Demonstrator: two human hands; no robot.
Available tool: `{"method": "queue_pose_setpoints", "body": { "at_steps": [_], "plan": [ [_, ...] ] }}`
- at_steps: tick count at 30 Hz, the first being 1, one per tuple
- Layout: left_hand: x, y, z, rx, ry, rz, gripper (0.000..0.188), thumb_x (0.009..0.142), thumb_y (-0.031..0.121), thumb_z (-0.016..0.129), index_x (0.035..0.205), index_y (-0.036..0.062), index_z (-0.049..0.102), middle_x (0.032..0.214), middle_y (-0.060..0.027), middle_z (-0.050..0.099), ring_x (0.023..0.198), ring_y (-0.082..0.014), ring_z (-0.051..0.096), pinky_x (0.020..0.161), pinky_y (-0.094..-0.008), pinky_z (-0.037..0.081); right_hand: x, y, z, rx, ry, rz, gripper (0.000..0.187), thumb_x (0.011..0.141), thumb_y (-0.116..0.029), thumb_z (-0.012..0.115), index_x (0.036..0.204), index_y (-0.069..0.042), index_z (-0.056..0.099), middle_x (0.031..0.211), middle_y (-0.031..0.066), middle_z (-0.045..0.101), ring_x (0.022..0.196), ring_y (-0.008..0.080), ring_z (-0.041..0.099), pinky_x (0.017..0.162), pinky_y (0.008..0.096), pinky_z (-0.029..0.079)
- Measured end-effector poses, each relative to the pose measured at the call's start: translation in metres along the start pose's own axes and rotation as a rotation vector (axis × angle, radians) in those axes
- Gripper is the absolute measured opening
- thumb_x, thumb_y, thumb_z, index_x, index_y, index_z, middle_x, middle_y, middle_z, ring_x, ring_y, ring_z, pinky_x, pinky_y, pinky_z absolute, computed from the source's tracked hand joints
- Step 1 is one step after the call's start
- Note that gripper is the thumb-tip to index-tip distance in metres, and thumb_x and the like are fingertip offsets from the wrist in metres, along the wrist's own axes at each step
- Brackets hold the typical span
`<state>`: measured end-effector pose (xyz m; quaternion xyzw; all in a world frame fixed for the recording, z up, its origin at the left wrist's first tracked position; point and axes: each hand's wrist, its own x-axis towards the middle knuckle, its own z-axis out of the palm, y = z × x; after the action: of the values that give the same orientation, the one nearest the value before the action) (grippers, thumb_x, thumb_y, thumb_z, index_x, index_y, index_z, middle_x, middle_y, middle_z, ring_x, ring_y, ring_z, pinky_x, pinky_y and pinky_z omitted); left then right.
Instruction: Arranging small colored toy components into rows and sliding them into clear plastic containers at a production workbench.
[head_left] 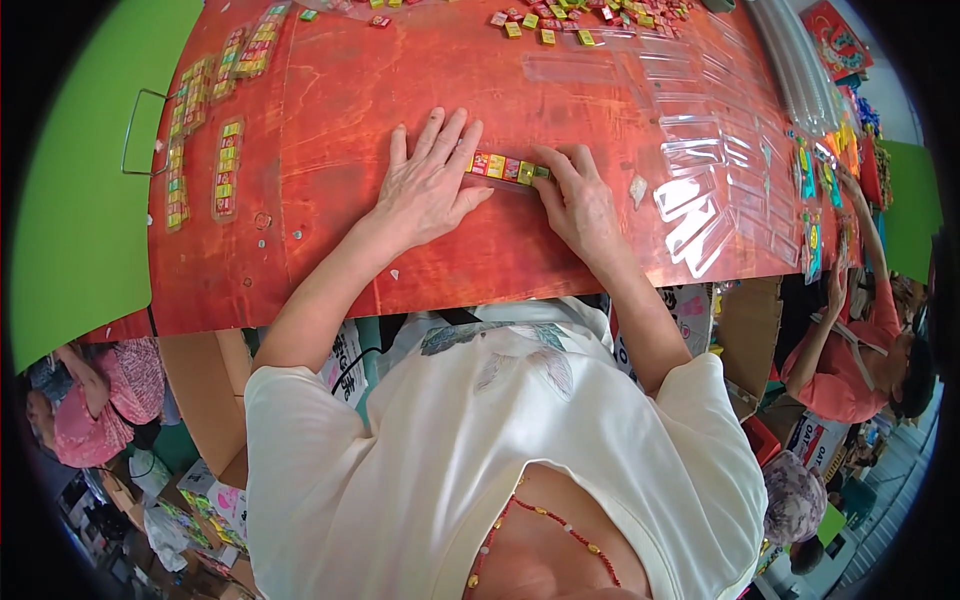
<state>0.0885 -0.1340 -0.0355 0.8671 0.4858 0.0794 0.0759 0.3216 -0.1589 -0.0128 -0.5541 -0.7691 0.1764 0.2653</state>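
Observation:
A narrow transparent plastic tray (498,168) holds a row of small square red, yellow and green candy-like pieces. It lies across the red table in front of me. My left hand (428,182) rests flat at its left end, fingers spread, with the forefinger and thumb beside the tray. At the other end, my right hand (580,205) has its fingers bent and closed over the tray, with the forefinger on the last green pieces. Both ends of the tray are partly hidden by my hands.
Filled trays (228,168) lie at the left. Loose coloured pieces (600,15) are heaped at the far side. Unfilled transparent trays (690,180) spread over the right side, near a long stack of plastic (795,70). Another person (850,340) reaches onto the table's right end.

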Motion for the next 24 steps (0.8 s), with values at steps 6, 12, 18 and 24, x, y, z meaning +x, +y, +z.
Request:
{"method": "queue_pose_setpoints", "body": {
  "at_steps": [6,12,18,24],
  "plan": [
    [0.002,-0.007,-0.009,-0.131,0.107,0.087,0.073,0.094,0.041,0.061,0.156,0.0159,0.031,0.163,-0.0122,0.025,0.151,-0.0341,0.022,0.112,-0.0685,0.019,-0.002,0.007,0.0,0.204,0.137,0.071,0.03,0.089,-0.007,0.066,0.119,-0.004,0.063,0.106,0.0149,0.058,0.091,0.0334,0.064,0.076,0.0419,0.055],
    [-0.003,0.003,-0.003,0.113,0.177,0.088,0.05,0.092,0.027,0.061,0.137,0.0065,0.054,0.134,-0.0152,0.055,0.128,-0.0323,0.047,0.104,-0.0556,0.033,0.003,0.002,0.01,-0.033,0.052,-0.179,0.027,0.087,-0.003,0.063,0.114,-0.002,0.066,0.098,0.0162,0.06,0.091,0.0346,0.06,0.078,0.0424,0.051],
    [-0.034,-0.025,-0.013,0.14,0.368,-0.126,0.047,0.087,0.025,0.065,0.129,0.0042,0.06,0.104,-0.0114,0.057,0.097,-0.0275,0.051,0.087,-0.048,0.038,-0.001,0.001,0.007,-0.069,0.053,-0.14,0.031,0.088,-0.003,0.065,0.118,-0.005,0.067,0.107,0.0152,0.061,0.097,0.0344,0.061,0.083,0.0415,0.052],
    [-0.067,-0.077,-0.033,0.261,0.412,-0.462,0.05,0.087,0.025,0.068,0.134,0.0111,0.058,0.094,-0.0103,0.053,0.09,-0.0279,0.053,0.077,-0.0439,0.038,0.004,-0.003,0.009,-0.113,0.046,-0.199,0.03,0.086,-0.003,0.066,0.116,-0.005,0.067,0.106,0.0142,0.061,0.095,0.0333,0.06,0.081,0.0417,0.052]
  ]
}}
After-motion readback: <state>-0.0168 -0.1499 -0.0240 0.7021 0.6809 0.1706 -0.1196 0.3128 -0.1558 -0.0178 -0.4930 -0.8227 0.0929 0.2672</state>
